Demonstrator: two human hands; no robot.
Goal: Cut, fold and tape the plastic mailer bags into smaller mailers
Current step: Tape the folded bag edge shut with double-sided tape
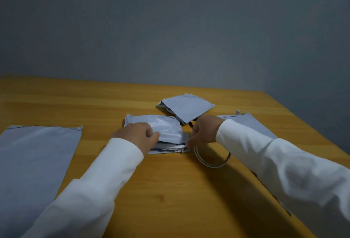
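Observation:
A small grey mailer piece (164, 127) lies at the table's middle, its near edge folded over. My left hand (137, 135) pinches that folded near edge with curled fingers. My right hand (203, 131) pinches the fold's right corner, where a strip of clear tape (178, 145) runs along the fold. A roll of tape (212, 159) lies flat just under my right wrist. A folded small mailer (186, 108) sits behind the piece. A large flat mailer bag (34, 162) lies at the left.
Another grey mailer (251, 124) lies under my right forearm. Dark scissor handles (193, 122) peek out behind my right hand. The wooden table (170, 190) ends at a right edge near my right sleeve; a grey wall stands behind.

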